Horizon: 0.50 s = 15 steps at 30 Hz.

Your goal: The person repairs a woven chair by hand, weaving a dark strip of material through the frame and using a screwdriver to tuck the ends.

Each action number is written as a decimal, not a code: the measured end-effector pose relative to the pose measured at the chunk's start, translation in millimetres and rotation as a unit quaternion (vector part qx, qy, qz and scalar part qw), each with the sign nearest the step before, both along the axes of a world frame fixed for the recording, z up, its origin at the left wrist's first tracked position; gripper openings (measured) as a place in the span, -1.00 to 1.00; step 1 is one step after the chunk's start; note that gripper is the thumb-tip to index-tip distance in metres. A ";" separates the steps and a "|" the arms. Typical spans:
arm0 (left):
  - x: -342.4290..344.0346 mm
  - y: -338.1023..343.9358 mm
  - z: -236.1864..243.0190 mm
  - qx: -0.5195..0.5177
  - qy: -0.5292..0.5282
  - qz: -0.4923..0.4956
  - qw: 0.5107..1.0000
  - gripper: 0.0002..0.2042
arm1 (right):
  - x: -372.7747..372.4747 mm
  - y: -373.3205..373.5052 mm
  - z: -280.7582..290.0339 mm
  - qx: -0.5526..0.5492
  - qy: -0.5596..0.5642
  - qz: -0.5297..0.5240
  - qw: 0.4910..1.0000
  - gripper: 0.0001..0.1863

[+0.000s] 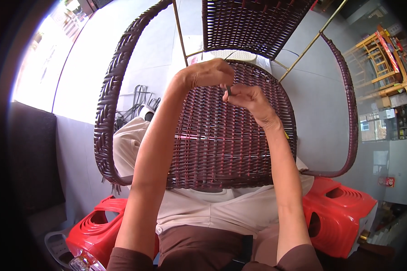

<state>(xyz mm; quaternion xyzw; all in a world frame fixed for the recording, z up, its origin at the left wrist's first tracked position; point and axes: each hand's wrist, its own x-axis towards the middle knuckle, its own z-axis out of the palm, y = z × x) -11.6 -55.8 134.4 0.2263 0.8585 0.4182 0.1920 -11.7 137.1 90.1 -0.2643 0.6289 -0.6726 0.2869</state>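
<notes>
A dark brown woven chair lies across my lap, its seat facing up and its backrest rising at the far side. Both of my hands meet above the far part of the seat. My left hand is closed with its fingertips pointing down; what it pinches is hidden. Just right of it, my right hand pinches a short length of dark weaving strip between thumb and fingers. A thin dark strand curves up behind my left hand, near the gap between seat and backrest.
Wrapped armrests curve around on the left and right. Red plastic stools stand on both sides of me. Loose dark strips lie on the floor to the left. A wooden rack stands at the far right.
</notes>
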 end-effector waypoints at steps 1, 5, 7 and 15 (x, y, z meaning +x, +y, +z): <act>1.3 0.8 -0.2 0.040 0.034 0.069 0.996 -0.70 | -3.4 -2.3 7.7 -0.004 0.005 -0.010 1.000 -0.89; 10.7 13.3 -22.0 0.267 0.155 0.346 0.886 -0.75 | -23.0 -10.8 29.1 -0.018 0.024 -0.041 0.999 -0.88; 24.9 8.2 -47.9 0.305 0.119 0.426 0.843 -0.81 | -26.3 -21.5 29.8 -0.035 0.008 -0.062 0.997 -0.87; 41.7 39.0 -83.7 0.342 0.156 0.360 0.854 -0.79 | -16.5 -34.7 24.4 -0.032 0.029 -0.120 0.992 -0.89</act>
